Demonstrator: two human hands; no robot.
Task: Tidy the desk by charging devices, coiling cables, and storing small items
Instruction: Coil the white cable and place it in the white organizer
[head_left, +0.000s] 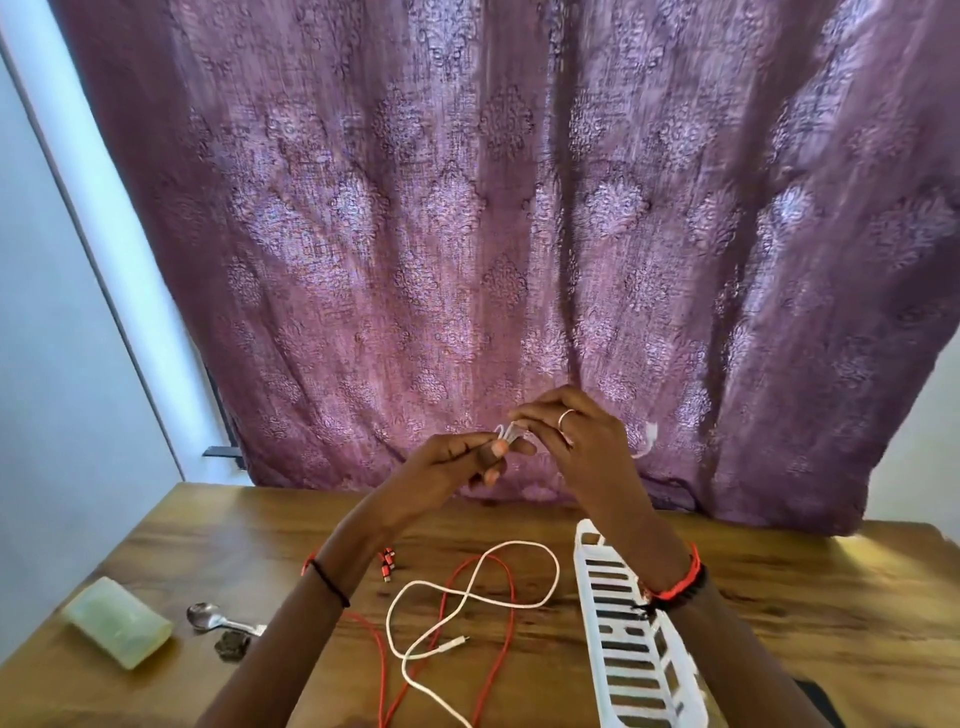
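Both my hands are raised above the wooden desk (831, 613), in front of the purple curtain. My left hand (457, 460) pinches a small bundle of white cable (508, 434) between thumb and fingers. My right hand (576, 431), with a ring on it, touches the same bundle with its fingertips; a blurred white cable end (648, 439) trails to its right. On the desk below lie a loose white cable (470, 597) in loops and a red cable (498, 623) crossing it, with red connectors (387, 564) near my left wrist.
A white slotted plastic basket (631, 639) stands on the desk under my right forearm. At the left lie a pale green case (117, 621), a metal spoon (208, 617) and a small dark object (232, 646). The curtain (493, 234) hangs behind the desk.
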